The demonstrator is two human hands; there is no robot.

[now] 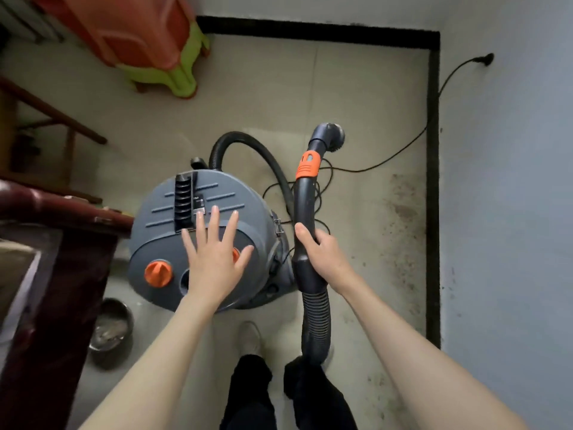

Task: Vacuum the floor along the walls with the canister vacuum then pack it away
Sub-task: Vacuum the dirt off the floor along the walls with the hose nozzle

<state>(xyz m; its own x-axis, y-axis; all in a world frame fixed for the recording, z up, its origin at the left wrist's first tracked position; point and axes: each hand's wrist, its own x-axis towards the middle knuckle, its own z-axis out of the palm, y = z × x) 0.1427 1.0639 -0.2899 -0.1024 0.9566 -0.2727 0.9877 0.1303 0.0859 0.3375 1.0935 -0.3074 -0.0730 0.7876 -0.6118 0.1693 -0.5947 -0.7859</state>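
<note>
Left hand [214, 262] is spread flat, fingers apart, over the canister [204, 240] lid, so it's the nearer one to the black handle [185, 201], which lies just beyond its fingertips. Right hand [319, 252] is wrapped tight round the wand [307, 212], right of the canister. The wand's long axis runs away from the person, nozzle [330, 138] pointing toward the far wall, plugged cord [403, 147] trailing right.

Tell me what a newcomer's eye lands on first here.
The grey canister vacuum with orange knobs sits mid-floor, the left hand spread flat over its lid. Beside it the right hand grips the black hose handle. Stacked orange and green stools glare from the far left corner.
</note>
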